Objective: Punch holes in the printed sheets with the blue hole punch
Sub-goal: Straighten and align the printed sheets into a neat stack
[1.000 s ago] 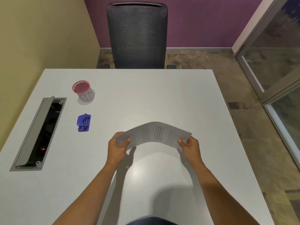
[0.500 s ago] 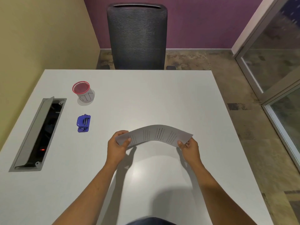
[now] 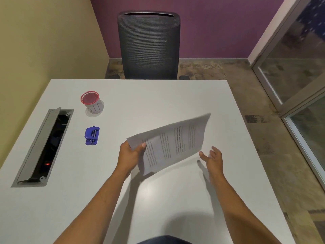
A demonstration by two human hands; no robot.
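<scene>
While your left hand (image 3: 131, 154) pinches the printed sheets (image 3: 173, 141) by their near-left corner, thumb on top and fingers curled beneath, your right hand (image 3: 212, 158) hangs just beside their lower right edge with its fingers spread and relaxed, holding nothing. The sheets are off the table (image 3: 158, 103), tilted, their long axis running from your left hand up toward the far-right corner; lines of black text show on the upper face, and the far corner is blurred. How many sheets there are cannot be told.

The blue hole punch (image 3: 92, 135) sits on the table toward its left edge, well apart from the paper and to the left of your left hand, so that hand is the nearer one, though it is busy with the sheets. The punch stands with its long axis running roughly front to back; which end holds the slot cannot be told. It is small, solid blue, with a lever on top. A judgement: the sheets' edge must travel left to meet the punch, or your free right hand must reach across for it.

Farther back, near the same edge, stands a red-rimmed cup (image 3: 91, 102).
</scene>
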